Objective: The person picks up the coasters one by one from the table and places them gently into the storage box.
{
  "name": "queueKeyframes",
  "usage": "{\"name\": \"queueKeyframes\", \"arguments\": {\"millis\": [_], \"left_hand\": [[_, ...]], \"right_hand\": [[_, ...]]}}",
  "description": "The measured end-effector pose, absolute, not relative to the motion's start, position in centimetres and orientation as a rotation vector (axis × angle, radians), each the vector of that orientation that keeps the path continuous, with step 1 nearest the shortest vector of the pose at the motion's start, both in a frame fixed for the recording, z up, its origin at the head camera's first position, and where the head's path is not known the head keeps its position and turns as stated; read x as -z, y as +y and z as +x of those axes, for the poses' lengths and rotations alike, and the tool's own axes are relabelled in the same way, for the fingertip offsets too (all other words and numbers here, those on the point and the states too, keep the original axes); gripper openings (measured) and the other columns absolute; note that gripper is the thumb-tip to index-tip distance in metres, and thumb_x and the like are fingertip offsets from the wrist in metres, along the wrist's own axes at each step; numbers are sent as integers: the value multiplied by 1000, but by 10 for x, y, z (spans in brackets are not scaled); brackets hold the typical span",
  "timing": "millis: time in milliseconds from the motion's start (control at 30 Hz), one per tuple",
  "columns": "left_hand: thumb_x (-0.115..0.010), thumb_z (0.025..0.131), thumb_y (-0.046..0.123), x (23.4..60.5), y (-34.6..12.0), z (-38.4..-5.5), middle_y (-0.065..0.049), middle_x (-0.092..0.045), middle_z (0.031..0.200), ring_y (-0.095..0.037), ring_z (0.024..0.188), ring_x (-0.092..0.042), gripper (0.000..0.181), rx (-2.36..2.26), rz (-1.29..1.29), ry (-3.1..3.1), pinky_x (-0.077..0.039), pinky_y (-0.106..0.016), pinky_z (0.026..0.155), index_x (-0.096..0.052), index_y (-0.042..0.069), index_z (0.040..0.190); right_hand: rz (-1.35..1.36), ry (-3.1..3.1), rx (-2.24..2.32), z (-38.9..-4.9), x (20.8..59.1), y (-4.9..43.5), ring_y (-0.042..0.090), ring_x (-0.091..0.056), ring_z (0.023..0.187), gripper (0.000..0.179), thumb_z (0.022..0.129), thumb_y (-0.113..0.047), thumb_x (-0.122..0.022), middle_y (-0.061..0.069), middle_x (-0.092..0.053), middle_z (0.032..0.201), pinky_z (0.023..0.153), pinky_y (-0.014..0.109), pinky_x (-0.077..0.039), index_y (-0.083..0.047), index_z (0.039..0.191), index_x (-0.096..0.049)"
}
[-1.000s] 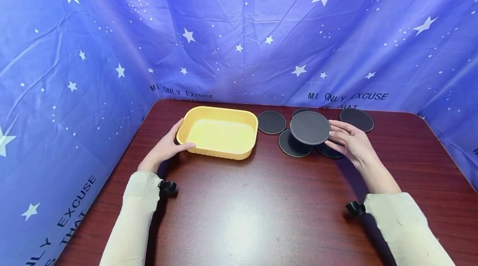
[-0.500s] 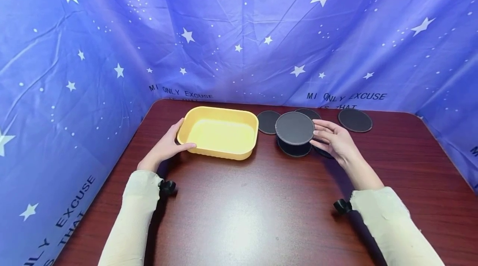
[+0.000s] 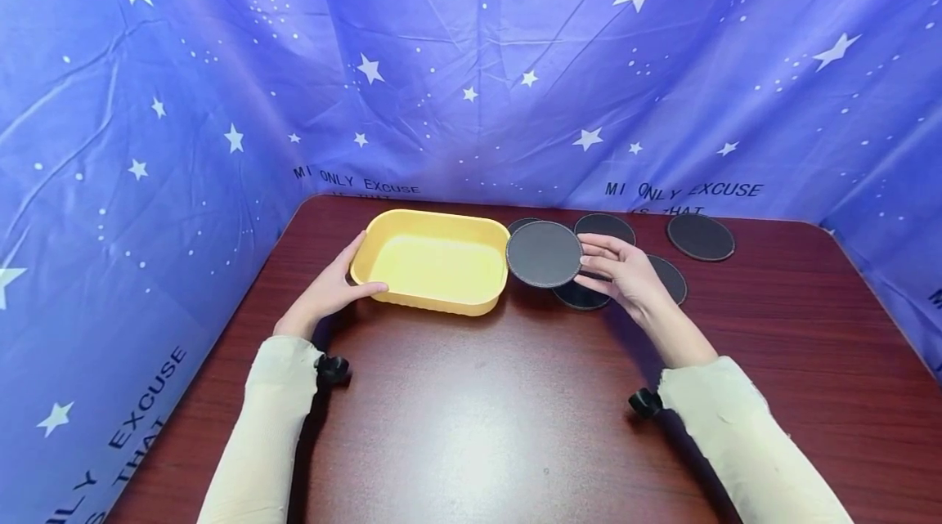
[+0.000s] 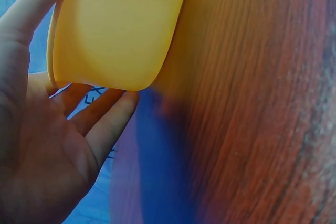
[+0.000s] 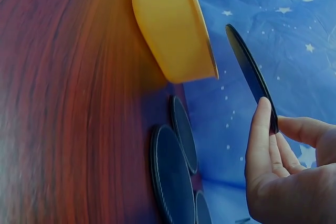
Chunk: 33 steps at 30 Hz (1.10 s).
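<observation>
A black round coaster point(image 3: 545, 256) with a stitched edge is pinched by my right hand point(image 3: 625, 279), thumb on one face and fingertips on the other. In the right wrist view the coaster point(image 5: 252, 74) is tilted and held up off the table, near the rim of a yellow plastic box point(image 5: 170, 30). Seen from the head, its left edge meets the right end of the box. My left hand point(image 3: 327, 295) grips the left end of the box, its thumb on the front rim and the other fingers around the end.
Several more coasters lie on the dark red wooden table point(image 3: 412, 393) right of the box: one point(image 3: 524, 223) partly hidden behind the held coaster, others at the back point(image 3: 605, 227), front point(image 3: 581, 295) and far right point(image 3: 702, 236). A blue starry curtain point(image 3: 478, 82) hangs behind.
My right hand has moved left with the coaster, from above the other coasters to beside the box's right end. My left hand and the box have stayed in place.
</observation>
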<state>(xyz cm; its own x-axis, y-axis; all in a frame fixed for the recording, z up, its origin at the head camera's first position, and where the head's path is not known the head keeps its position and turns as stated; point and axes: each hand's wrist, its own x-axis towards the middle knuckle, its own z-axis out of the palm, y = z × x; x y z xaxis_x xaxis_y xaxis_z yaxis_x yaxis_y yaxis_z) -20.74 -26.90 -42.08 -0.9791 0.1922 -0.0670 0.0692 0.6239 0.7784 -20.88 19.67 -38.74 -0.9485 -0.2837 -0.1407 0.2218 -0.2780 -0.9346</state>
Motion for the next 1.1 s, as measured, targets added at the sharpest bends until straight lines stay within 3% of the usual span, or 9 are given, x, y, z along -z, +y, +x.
{"name": "queueKeyframes", "arguments": {"millis": [333, 600, 833, 1100], "left_hand": [[-80, 83, 37, 420, -267, -205, -12, -11, 169, -31, 155, -12, 110, -1283, 185, 2707, -14, -53, 126, -6, 16, 162], [-81, 83, 38, 421, -264, -205, -11, -11, 169, -31, 155, -12, 111, -1300, 152, 2697, -15, -54, 125, -6, 16, 162], [-81, 83, 37, 421, -265, -203, -9, -11, 169, -30, 155, -12, 110, -1330, 144, 2688, -14, -53, 126, -7, 16, 162], [-81, 82, 38, 421, -263, -202, -9, -11, 169, -30, 156, -11, 111, -1324, 134, 2690, -13, -53, 126, -6, 18, 162]], "right_hand": [[-86, 1684, 2269, -216, 382, 167, 6, -71, 90, 45, 97, 5, -55, -7, -72, 103, 78, 29, -62, 2, 141, -43], [-79, 1704, 2252, -221, 380, 145, 7, -71, 88, 42, 97, 8, -52, -6, -70, 102, 76, 29, -62, -1, 137, -47], [-103, 1700, 2250, -226, 375, 123, 6, -70, 87, 49, 97, 8, -52, -6, -68, 101, 78, 30, -62, 5, 145, -40], [-73, 1684, 2252, -231, 373, 91, 8, -70, 84, 48, 94, 10, -52, -3, -65, 103, 76, 29, -62, 4, 142, -44]]}}
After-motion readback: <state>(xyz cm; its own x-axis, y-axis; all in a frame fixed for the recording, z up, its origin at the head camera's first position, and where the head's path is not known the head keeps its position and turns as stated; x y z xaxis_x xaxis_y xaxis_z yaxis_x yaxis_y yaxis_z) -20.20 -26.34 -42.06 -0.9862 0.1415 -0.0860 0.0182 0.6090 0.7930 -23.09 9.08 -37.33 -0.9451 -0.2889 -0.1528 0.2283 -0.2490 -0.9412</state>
